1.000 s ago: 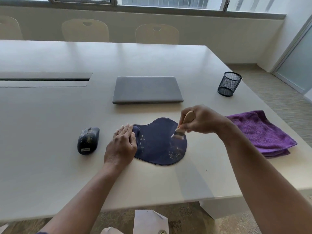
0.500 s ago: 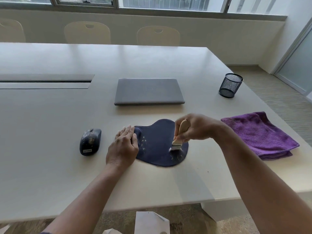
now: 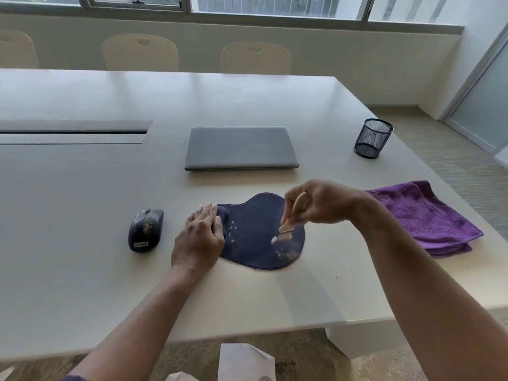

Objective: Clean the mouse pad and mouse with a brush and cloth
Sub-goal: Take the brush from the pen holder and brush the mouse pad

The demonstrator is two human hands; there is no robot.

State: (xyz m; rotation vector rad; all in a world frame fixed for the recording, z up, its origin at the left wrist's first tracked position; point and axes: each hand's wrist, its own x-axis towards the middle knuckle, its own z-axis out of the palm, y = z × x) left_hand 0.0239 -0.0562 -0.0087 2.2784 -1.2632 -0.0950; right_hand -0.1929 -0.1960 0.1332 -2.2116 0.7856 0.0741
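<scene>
A dark blue mouse pad [image 3: 255, 243] with a wrist rest lies on the white table, speckled with pale crumbs near its right and left parts. My left hand [image 3: 199, 237] rests flat on its left edge, fingers straight. My right hand [image 3: 321, 206] grips the wooden handle of a small brush [image 3: 288, 225], whose bristles touch the pad's right side. A dark mouse [image 3: 145, 229], dusted with crumbs, sits to the left of my left hand. A folded purple cloth [image 3: 428, 218] lies to the right.
A shut grey laptop [image 3: 240, 148] lies behind the pad. A black mesh pen cup [image 3: 372, 138] stands at the back right. The table's near edge [image 3: 247, 335] runs below my arms, with white paper [image 3: 244, 362] on the floor. Chairs line the far side.
The brush has swept from the pad's upper right down towards its lower right, then tilted more upright. My left hand has stayed on the pad's left edge.
</scene>
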